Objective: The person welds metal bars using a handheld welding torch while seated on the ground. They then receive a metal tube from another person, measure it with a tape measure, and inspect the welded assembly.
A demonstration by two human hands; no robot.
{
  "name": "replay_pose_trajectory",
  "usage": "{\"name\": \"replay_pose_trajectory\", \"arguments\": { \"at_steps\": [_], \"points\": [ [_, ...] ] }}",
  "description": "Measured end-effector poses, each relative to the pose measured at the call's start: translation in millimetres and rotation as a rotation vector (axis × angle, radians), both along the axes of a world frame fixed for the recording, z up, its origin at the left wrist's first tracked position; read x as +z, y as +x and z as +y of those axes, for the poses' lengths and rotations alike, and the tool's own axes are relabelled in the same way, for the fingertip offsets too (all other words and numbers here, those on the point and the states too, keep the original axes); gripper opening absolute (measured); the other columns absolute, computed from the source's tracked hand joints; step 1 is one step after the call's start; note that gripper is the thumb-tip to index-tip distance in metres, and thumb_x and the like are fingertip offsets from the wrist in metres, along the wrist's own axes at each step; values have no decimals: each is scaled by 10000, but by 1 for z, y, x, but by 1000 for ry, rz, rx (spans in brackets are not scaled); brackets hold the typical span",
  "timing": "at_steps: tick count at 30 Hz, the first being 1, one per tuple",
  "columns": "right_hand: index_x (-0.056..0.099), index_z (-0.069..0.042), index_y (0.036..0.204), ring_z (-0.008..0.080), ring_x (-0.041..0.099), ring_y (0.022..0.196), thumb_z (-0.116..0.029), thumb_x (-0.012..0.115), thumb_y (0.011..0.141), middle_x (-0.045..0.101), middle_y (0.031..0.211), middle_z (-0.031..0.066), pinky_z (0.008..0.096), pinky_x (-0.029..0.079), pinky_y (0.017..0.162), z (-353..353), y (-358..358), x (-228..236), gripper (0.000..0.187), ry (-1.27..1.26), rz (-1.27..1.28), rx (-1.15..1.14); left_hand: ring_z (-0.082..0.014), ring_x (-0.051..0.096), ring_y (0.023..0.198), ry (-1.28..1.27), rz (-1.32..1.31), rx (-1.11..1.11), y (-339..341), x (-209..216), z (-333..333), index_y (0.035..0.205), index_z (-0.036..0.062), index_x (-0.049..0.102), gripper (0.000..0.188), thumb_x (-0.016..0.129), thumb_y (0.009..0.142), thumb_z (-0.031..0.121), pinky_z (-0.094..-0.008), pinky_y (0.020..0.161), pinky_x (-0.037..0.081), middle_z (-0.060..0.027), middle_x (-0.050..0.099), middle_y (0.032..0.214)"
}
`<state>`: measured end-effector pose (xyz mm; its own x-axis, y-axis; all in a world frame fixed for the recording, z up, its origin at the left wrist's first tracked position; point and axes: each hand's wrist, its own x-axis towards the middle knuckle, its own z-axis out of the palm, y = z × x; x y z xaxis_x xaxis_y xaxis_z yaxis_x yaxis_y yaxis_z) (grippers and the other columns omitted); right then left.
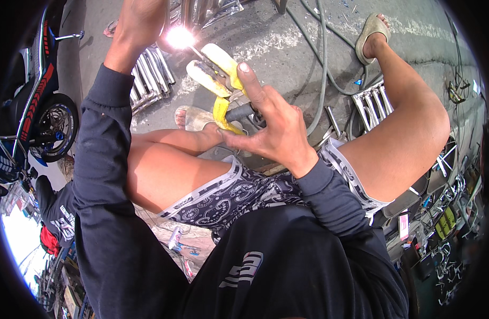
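Observation:
My right hand (279, 125) is closed around a yellow welding electrode holder (221, 109), its index finger stretched along one side. Worn yellow-white jaws at the front clamp a thin electrode (195, 51). A glaring white welding arc (180, 37) burns at the rod's tip and washes out the spot it touches. Right behind the glare stand shiny metal tubes (195, 11). My left hand (142, 24) is beside these tubes at the top edge; its fingers are cut off by the frame, so its grip is hidden.
Bundled metal tubes (151, 77) lie on the concrete left of the arc. A metal rack-like piece (373, 106) lies by my right leg. Grey cables (325, 64) loop across the floor. A motorcycle (42, 117) and another person (58, 210) are at left; scattered tools and metal parts (449, 255) at right.

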<state>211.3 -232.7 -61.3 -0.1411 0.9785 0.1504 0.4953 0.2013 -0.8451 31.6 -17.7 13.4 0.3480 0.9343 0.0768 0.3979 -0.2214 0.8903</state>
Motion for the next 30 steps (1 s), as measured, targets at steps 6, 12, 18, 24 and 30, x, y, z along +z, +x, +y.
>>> {"name": "replay_pose_trajectory", "arguments": {
  "at_steps": [6,12,18,24,30],
  "points": [
    [401,-168,1612,263,636,677,-218,948,591,618,859,96,395,567,640,1,0,2,1160,-10,-4,3,-300,585,1152,-23,-132,-118,11,12,-10,1389,-6,527,758,648,904,563,-487,1021,463,-204,608,1252],
    [380,-153,1618,265,704,777,-241,964,608,692,984,121,379,602,703,1,0,-5,1171,42,48,7,-201,612,908,-5,-18,-208,7,19,-5,1146,39,645,587,565,950,587,-418,886,498,-113,667,1039],
    [345,-124,1627,316,750,967,-237,973,608,718,1157,189,387,620,821,-1,-1,-9,1203,50,48,16,-149,581,803,-37,17,-20,-9,4,8,1036,79,674,484,539,982,541,-328,786,480,-56,665,909],
    [307,-57,1630,358,735,1069,-233,976,618,688,1255,257,409,602,891,3,-5,-7,1225,85,62,31,-151,577,804,-108,-48,2,-17,7,11,1051,62,708,472,548,994,502,-310,779,453,-60,683,915],
    [281,-15,1629,369,732,1074,-250,979,627,682,1250,282,408,590,900,9,-10,-1,1243,92,56,37,-118,551,737,-102,-114,-24,-23,6,16,1003,71,731,395,609,981,446,-282,703,437,-29,658,834]
  ]
}}
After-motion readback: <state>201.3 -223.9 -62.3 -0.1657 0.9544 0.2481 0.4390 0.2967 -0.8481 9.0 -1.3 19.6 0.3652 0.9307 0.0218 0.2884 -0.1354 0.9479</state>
